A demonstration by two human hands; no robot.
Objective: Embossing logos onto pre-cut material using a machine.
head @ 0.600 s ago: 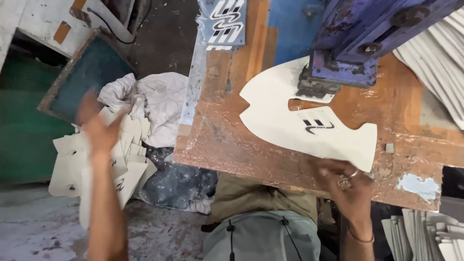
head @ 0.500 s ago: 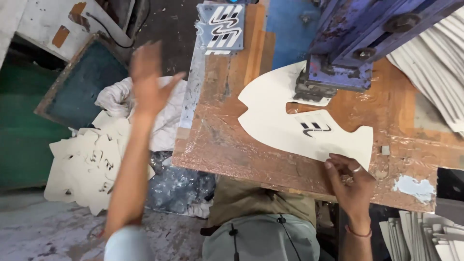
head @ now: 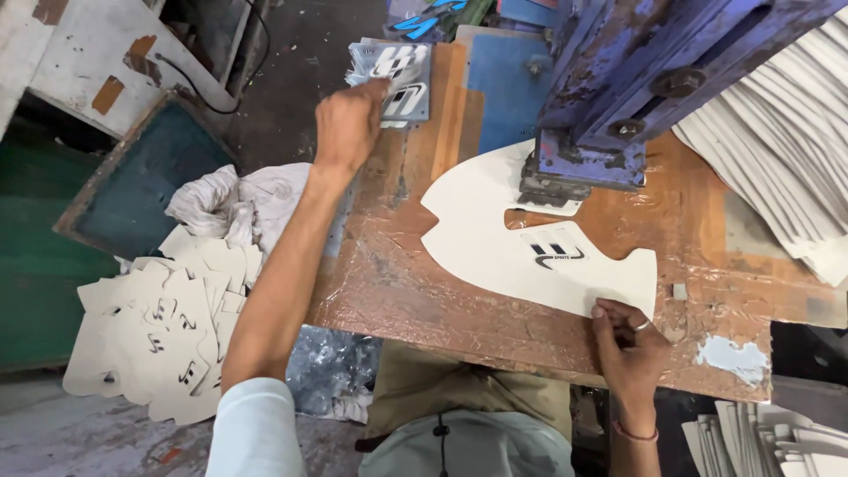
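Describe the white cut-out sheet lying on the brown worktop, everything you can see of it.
The white cut-out sheet is flat, thin, card-like, with curved edges and a notch cut in from its right side. A small dark printed mark sits near its middle. It lies on the brown worktop, its top tucked under the blue press. The right hand pins its lower edge.
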